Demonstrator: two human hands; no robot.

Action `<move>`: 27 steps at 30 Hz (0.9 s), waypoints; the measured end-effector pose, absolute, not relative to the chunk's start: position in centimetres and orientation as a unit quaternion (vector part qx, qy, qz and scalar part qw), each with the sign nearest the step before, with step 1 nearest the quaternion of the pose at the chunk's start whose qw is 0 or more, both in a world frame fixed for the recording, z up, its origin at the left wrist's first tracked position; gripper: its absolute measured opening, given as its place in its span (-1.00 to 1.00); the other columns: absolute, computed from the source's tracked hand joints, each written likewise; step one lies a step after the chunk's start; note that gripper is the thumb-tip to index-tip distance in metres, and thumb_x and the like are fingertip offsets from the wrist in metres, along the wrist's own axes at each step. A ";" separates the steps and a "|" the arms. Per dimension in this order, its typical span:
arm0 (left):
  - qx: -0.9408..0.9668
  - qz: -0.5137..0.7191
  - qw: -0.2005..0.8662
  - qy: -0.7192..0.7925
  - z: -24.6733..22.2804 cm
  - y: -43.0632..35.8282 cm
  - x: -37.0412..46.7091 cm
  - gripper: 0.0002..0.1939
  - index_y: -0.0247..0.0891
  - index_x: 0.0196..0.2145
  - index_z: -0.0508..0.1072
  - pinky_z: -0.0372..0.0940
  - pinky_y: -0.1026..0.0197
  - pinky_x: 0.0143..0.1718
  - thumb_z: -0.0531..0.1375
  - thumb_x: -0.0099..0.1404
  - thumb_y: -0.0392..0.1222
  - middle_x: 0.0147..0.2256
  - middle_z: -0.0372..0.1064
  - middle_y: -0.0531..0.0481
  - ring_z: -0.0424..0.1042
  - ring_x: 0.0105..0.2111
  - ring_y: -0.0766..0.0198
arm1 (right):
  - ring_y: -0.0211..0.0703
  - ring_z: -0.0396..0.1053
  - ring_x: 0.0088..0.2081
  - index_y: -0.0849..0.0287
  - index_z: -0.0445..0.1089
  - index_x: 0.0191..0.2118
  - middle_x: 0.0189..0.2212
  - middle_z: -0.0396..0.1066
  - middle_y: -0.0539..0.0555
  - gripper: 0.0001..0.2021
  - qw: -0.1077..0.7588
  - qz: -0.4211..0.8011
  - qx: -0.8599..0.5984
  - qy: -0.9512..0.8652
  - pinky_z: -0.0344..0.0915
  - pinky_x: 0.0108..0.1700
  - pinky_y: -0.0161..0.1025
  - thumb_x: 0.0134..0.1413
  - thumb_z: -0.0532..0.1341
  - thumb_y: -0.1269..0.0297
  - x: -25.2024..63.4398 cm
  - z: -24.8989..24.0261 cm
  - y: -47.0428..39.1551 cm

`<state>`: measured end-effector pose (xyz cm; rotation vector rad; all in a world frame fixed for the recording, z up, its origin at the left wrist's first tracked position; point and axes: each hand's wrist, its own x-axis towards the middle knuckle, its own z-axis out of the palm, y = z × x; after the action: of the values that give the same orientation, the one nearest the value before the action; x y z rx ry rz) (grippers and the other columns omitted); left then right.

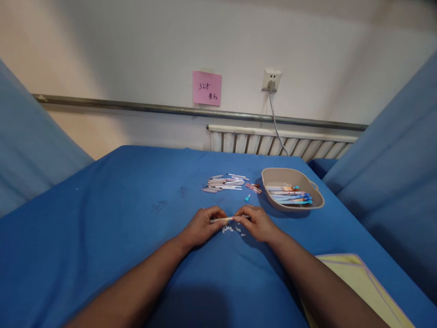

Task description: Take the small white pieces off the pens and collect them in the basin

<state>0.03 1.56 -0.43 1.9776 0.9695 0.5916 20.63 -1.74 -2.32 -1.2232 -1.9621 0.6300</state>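
My left hand (207, 223) pinches the left part of a thin pale pen (221, 219). On its right end, the fingers of my right hand (254, 222) are closed, with a bit of pink or red showing at the fingertips. Several small white pieces (227, 228) lie on the blue cloth just below the hands. Beyond the hands is a loose pile of pale pen parts (223, 183). Small reddish pieces (253, 188) sit to its right, and one small turquoise piece (247, 198) lies nearer to my right hand.
A beige basin (292, 208) at the right holds several blue and orange pens (290, 197). A yellow cloth (362, 282) lies under my right forearm. Behind the blue-covered surface (136, 196) are a metal rail, a radiator and a plugged-in cable. Blue curtains hang at both sides.
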 end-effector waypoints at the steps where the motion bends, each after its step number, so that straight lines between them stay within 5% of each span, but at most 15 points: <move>1: 0.790 0.234 0.414 0.386 -0.4 1.5 0.0 -0.75 -0.30 -0.34 0.45 0.20 0.33 -0.36 0.13 0.19 -0.05 -0.43 0.40 0.05 0.34 -0.40 0.30 | -0.29 0.31 -0.41 0.17 0.41 -0.36 -0.47 0.40 -0.01 -0.83 0.358 0.243 -0.477 -0.765 0.16 -0.35 -0.36 0.13 0.14 0.23 20.7 -2.4 -1.7; 12: 0.810 0.229 0.383 0.379 -0.4 1.5 0.1 -0.79 -0.29 -0.31 0.42 0.18 0.32 -0.36 0.12 0.20 -0.11 -0.41 0.40 0.04 0.33 -0.40 0.31 | -0.30 0.29 -0.49 0.16 0.34 -0.30 -0.51 0.38 -0.04 -0.84 0.348 0.314 -0.494 -0.732 0.15 -0.43 -0.38 0.12 0.11 0.19 20.5 -2.5 -1.8; 19: 0.775 0.220 0.458 0.375 0.1 1.5 0.0 -0.81 -0.31 -0.32 0.38 0.18 0.34 -0.43 0.15 0.14 -0.14 -0.46 0.32 0.08 0.27 -0.46 0.35 | -0.31 0.26 -0.45 0.16 0.29 -0.35 -0.47 0.35 -0.05 -0.90 0.379 0.300 -0.487 -0.727 0.17 -0.42 -0.38 0.04 0.18 0.25 20.8 -2.6 -1.8; 27: 0.678 0.217 0.583 0.392 -0.1 2.0 -0.1 -0.68 -0.37 -0.27 0.43 0.19 0.32 -0.52 0.20 0.11 -0.05 -0.47 0.40 0.00 0.28 -0.58 0.39 | -0.33 0.20 -0.59 0.19 0.37 -0.45 -0.62 0.31 -0.06 -0.76 0.413 0.378 -0.515 -0.649 0.12 -0.54 -0.38 0.01 0.18 0.10 20.7 -2.7 -1.3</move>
<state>-0.08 2.00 -0.14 1.5824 0.9162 0.5060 20.71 -1.25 -2.68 -1.2953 -1.6321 0.9516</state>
